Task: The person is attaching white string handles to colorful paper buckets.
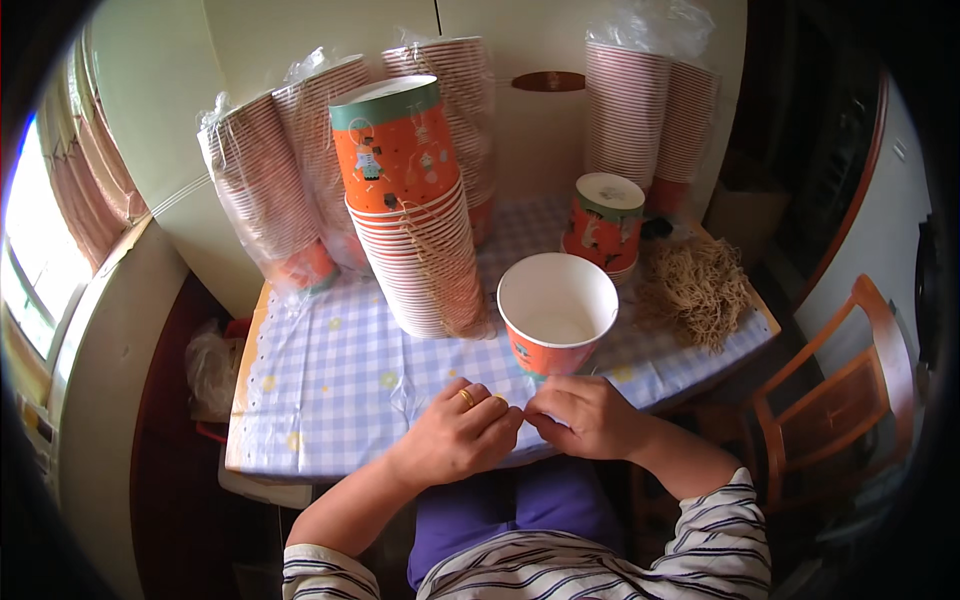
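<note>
Close together at the table's front edge, my left hand (pixel 458 430) and my right hand (pixel 586 416) are both closed, fingertips pinched and nearly touching. Whatever they pinch is hidden or too small to name. Just beyond them an orange paper bucket (pixel 558 300) stands upright, its white inside showing. Left of it rises a tall stack of nested paper buckets (pixel 412 275), turned upside down with an orange and green bucket (pixel 400 150) on top. Tan cords (pixel 445 265) hang down the stack's right side.
A tangled heap of tan cord (pixel 702 292) lies at the right, near a short upside-down bucket stack (pixel 606 222). Plastic-wrapped bucket stacks (pixel 262 185) line the back. A blue-checked tablecloth (pixel 340 390) covers the table. A wooden chair (pixel 830 400) stands to the right.
</note>
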`<action>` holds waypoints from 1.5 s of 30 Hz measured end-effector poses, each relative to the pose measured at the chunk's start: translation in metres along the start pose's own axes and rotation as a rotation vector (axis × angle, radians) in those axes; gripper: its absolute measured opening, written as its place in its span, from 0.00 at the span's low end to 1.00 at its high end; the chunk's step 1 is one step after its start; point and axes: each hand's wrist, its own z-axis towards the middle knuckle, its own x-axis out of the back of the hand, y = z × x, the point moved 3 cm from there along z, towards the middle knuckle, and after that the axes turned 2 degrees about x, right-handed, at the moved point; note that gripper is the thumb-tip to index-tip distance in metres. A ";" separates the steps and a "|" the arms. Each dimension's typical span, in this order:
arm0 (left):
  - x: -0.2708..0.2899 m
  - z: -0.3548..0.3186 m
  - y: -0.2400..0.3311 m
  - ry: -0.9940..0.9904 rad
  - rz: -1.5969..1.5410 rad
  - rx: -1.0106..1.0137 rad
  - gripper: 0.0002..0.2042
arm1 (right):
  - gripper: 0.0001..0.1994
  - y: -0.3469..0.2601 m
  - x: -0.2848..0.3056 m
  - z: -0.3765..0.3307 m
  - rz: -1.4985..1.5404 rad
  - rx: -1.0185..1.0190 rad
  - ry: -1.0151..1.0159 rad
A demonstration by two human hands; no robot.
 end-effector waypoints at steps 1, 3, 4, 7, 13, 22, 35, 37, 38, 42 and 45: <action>0.001 0.003 -0.002 0.005 0.039 -0.045 0.09 | 0.08 0.003 0.002 0.004 0.090 -0.034 -0.009; -0.002 0.011 -0.010 0.035 0.064 -0.118 0.10 | 0.07 0.011 0.009 0.013 0.229 -0.096 -0.027; -0.005 0.015 -0.017 0.057 0.031 -0.103 0.10 | 0.06 0.020 0.009 0.014 0.223 -0.096 -0.013; -0.020 0.029 -0.046 0.105 -0.143 0.138 0.07 | 0.03 0.045 0.015 0.026 0.263 -0.306 -0.049; -0.071 0.041 -0.144 0.217 -0.145 0.706 0.10 | 0.05 0.109 0.021 0.059 0.233 -0.436 0.040; -0.081 0.016 -0.112 -0.104 -1.056 1.317 0.11 | 0.05 0.143 -0.007 0.055 0.078 -0.434 -0.247; -0.071 -0.004 -0.094 -0.073 -0.806 1.217 0.12 | 0.05 0.134 -0.017 0.050 0.093 -0.419 -0.388; -0.072 -0.004 -0.095 -0.091 -0.748 1.204 0.12 | 0.04 0.134 -0.020 0.050 0.108 -0.402 -0.386; -0.074 -0.005 -0.097 -0.097 -0.720 1.189 0.12 | 0.04 0.134 -0.021 0.050 0.109 -0.405 -0.384; -0.073 -0.003 -0.096 -0.106 -0.645 1.178 0.11 | 0.04 0.135 -0.024 0.049 0.093 -0.383 -0.369; -0.072 0.000 -0.095 -0.124 -0.624 1.181 0.11 | 0.03 0.137 -0.025 0.050 0.097 -0.376 -0.358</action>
